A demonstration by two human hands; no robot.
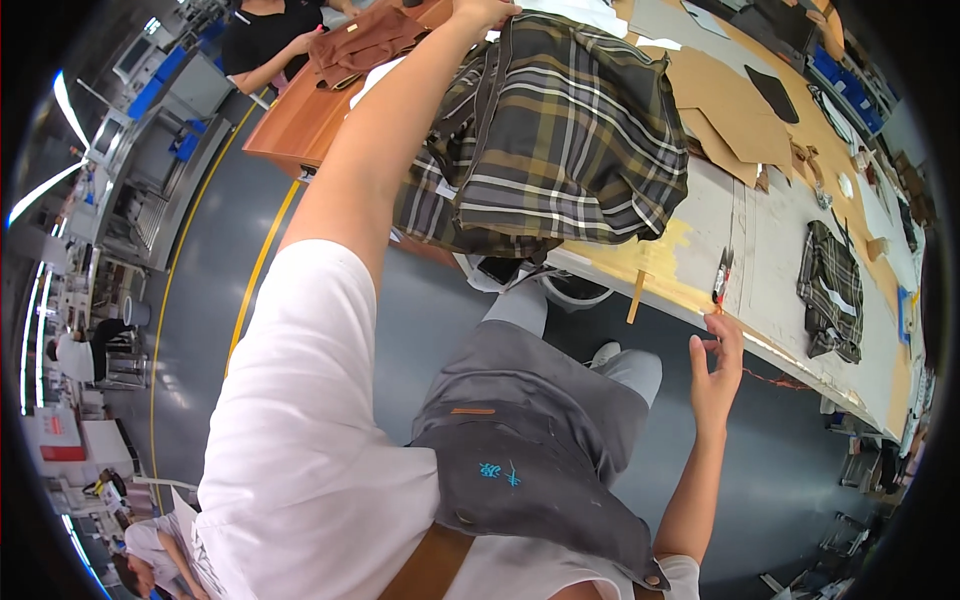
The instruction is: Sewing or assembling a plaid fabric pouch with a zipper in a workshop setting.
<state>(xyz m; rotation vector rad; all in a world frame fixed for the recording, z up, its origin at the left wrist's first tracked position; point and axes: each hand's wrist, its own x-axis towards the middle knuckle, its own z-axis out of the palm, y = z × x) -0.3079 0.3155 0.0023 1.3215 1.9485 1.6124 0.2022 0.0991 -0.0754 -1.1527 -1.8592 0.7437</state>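
Fabric of a grey apron (540, 440) fills the near view, worn over a white shirt. Just beyond it the right hand (718, 365) hangs below the table edge (760, 345), holding nothing, fingers loosely curled with thumb and forefinger close together. A small pair of red-handled snips (722, 275) lies on the tabletop directly above that hand, near but apart from the fingertips, its long axis running away from the edge.

Farther off, the left arm stretches long across the bench. The left hand (485, 12) rests on the far upper edge of a heaped plaid garment (555, 140); whether its fingers clench the cloth or merely press on it I cannot tell, since they sit at the picture's rim. The heap lies on the table between the two hands, sagging over the near edge, much closer to the left hand than the right.

Beyond lie brown card pattern pieces (735, 115), and a second plaid piece (832, 290) to the right. At the far left another person handles a brown bag (365, 45).
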